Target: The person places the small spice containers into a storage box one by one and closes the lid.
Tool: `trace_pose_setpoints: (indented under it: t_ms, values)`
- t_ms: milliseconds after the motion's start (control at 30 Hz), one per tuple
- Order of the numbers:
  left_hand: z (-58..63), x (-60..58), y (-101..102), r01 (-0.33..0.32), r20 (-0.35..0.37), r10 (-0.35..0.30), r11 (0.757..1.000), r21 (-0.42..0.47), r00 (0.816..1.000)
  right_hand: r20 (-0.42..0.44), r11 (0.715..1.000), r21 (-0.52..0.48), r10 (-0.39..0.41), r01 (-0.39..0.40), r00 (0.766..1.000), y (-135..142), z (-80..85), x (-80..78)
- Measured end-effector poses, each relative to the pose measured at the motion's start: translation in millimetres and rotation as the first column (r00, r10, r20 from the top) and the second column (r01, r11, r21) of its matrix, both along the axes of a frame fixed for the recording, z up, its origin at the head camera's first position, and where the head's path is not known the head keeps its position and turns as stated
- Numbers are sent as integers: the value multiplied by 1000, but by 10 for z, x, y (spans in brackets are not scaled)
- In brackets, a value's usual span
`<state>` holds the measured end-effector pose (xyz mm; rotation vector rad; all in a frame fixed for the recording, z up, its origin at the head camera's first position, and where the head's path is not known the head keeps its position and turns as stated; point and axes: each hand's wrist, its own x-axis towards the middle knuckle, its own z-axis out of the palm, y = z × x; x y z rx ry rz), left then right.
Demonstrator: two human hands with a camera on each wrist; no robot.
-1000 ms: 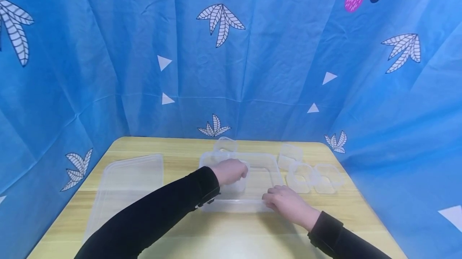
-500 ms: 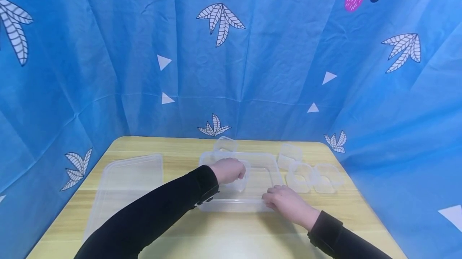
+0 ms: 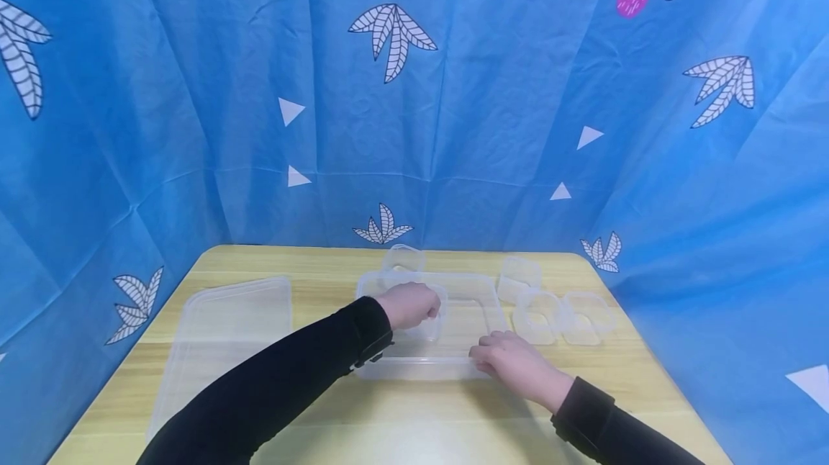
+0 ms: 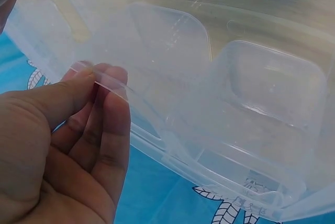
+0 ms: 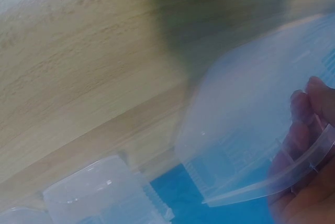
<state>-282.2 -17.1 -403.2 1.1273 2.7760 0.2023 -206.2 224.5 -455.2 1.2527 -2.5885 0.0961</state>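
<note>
A large clear plastic box stands open on the table in the head view. Inside its left half is a small clear container, partly hidden by my left hand. In the left wrist view, the thumb and fingers of my left hand pinch the small container's thin rim. My right hand grips the box's near right rim; in the right wrist view, the rim passes between the thumb and fingers of my right hand.
A large translucent lid lies flat on the left of the wooden table. Right of the box sit several small clear containers, and another small container stands behind it. A blue patterned curtain surrounds the table.
My left hand has shifted slightly left inside the box, and the small container with it sits a little differently. My right hand stays on the box's rim.
</note>
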Motion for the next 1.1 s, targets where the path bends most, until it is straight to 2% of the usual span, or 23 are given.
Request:
trace_pose_setpoints:
  t_ms: [167,433,667,1100]
  values:
    - [-13,-26,38,-2,-16,2,1000,-29,1000,1,1000,-4,3,-3,1000,5,-6,-8]
    - [-68,-87,52,-14,-40,13,1000,-18,999,-2,1000,0,8,-8,1000,9,-6,-13]
    - [-105,-136,46,-50,-27,50,999,-6,998,13,1000,3,13,-13,1000,8,-14,-22]
    - [-85,-137,39,-89,-5,89,996,3,996,25,1000,1,29,-29,999,13,1,-29]
